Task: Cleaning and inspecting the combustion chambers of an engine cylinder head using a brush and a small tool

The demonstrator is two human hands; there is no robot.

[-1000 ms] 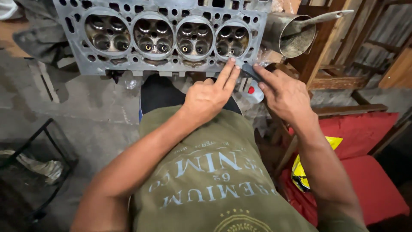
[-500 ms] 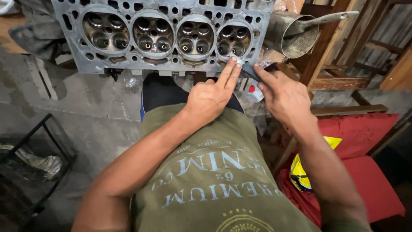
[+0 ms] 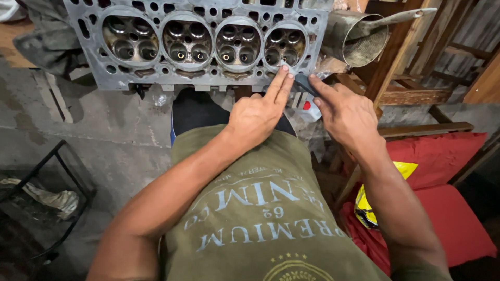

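Head view: a grey cast-metal cylinder head [image 3: 198, 44] with four round combustion chambers lies face up before the person. The left hand [image 3: 256, 115] presses two straight fingers [image 3: 281, 80] on its lower right edge, beside the rightmost chamber, gripping nothing. The right hand [image 3: 348, 115] pinches a small dark flat strip [image 3: 302, 83] against that same edge. This looks like scraping or cleaning the mating face; steady, flat pressure along the edge seems called for. A dull metal funnel [image 3: 357, 39] lies at the right.

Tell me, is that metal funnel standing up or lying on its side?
On its side: the metal funnel shows its round open mouth facing sideways toward the camera.
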